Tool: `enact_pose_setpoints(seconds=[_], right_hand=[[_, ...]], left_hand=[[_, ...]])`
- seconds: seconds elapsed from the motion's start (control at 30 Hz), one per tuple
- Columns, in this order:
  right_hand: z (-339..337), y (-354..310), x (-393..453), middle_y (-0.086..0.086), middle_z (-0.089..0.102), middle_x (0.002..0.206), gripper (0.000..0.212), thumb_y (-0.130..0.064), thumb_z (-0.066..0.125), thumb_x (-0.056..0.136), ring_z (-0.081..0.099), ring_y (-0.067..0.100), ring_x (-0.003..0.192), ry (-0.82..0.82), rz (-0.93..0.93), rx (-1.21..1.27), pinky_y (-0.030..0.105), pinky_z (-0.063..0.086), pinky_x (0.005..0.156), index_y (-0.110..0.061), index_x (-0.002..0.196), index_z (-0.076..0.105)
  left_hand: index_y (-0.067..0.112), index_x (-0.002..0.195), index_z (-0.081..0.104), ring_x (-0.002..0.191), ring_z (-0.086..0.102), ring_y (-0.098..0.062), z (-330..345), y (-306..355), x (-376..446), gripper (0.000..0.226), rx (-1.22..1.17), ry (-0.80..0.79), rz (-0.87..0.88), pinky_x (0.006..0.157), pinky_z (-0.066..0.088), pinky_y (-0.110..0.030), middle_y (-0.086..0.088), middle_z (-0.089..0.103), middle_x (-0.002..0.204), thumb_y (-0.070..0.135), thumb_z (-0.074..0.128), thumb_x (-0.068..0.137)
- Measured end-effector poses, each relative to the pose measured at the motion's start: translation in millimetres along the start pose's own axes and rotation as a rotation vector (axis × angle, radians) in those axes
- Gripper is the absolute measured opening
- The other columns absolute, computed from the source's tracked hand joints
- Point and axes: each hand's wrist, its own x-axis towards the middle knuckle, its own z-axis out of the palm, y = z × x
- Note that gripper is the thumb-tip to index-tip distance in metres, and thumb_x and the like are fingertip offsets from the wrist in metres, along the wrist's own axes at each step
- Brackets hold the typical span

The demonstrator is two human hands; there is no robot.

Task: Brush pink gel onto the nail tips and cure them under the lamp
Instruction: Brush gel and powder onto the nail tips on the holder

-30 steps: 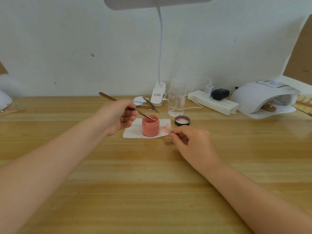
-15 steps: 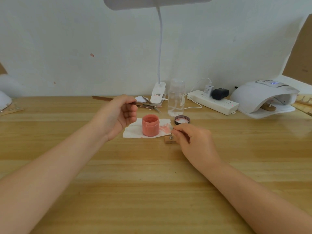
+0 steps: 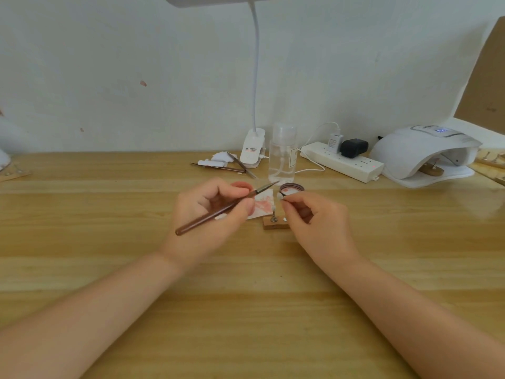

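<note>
My left hand (image 3: 210, 214) grips a brown gel brush (image 3: 218, 212), bristles pointing right toward a white nail tip (image 3: 280, 196). My right hand (image 3: 314, 217) pinches that nail tip on its small stand just above a small wooden base (image 3: 276, 225) that carries another metal pin. The pink gel jar (image 3: 241, 185) is mostly hidden behind my left hand, standing on a pink-stained white tissue (image 3: 263, 206). The jar's lid (image 3: 291, 188) lies behind the nail tip. The white curing lamp (image 3: 420, 151) sits at the far right with a wooden base inside.
A clear bottle (image 3: 282, 154) stands behind the jar. A white desk lamp clip (image 3: 252, 149), tweezers and tissue scraps (image 3: 221, 165) lie at the back. A white power strip (image 3: 341, 161) with plugs runs toward the curing lamp. More wooden pieces (image 3: 492, 162) lie at the far right.
My left hand lifted the brush out of the jar, swung it round and brought its bristles to the nail tip. My right hand raised the nail tip off the wooden base.
</note>
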Motion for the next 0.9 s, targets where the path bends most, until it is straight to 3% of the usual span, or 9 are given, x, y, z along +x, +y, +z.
enact_pose_setpoints(seconds=[0.2, 0.4, 0.6, 0.9], right_hand=[[-1, 0, -1, -0.013, 0.064, 0.071, 0.007, -0.012, 0.068, 0.084, 0.061, 0.003, 0.071, 0.019, -0.015, 0.040, 0.011, 0.047, 0.063, -0.015, 0.088, 0.074], [-1, 1, 0, -0.018, 0.062, 0.072, 0.006, -0.013, 0.068, 0.084, 0.061, 0.003, 0.072, 0.006, -0.014, 0.045, 0.013, 0.049, 0.064, -0.017, 0.088, 0.072], [-2, 1, -1, -0.014, 0.065, 0.073, 0.006, -0.014, 0.068, 0.084, 0.061, 0.003, 0.070, 0.003, -0.013, 0.055, 0.017, 0.050, 0.065, -0.019, 0.088, 0.072], [-1, 1, -1, -0.013, 0.063, 0.071, 0.005, -0.012, 0.069, 0.085, 0.059, 0.003, 0.071, 0.017, -0.033, 0.040, 0.017, 0.049, 0.064, -0.015, 0.088, 0.072]], left_hand=[[0.038, 0.081, 0.060, 0.090, 0.064, 0.006, 5, -5, -10, 0.031, 0.316, -0.013, 0.177, 0.075, 0.044, -0.006, 0.013, 0.068, 0.089, 0.008, 0.065, 0.079], [0.017, 0.083, 0.064, 0.090, 0.060, 0.012, 7, -5, -13, 0.013, 0.407, -0.048, 0.242, 0.076, 0.041, -0.002, 0.017, 0.065, 0.083, 0.005, 0.065, 0.080], [0.007, 0.084, 0.065, 0.082, 0.061, 0.001, 8, -2, -14, 0.003, 0.450, -0.081, 0.258, 0.079, 0.040, -0.002, 0.010, 0.066, 0.082, 0.006, 0.064, 0.081], [0.017, 0.080, 0.056, 0.069, 0.056, -0.008, 2, -4, -14, 0.003, 0.337, -0.139, 0.298, 0.068, 0.042, -0.010, 0.007, 0.057, 0.074, 0.017, 0.054, 0.083]])
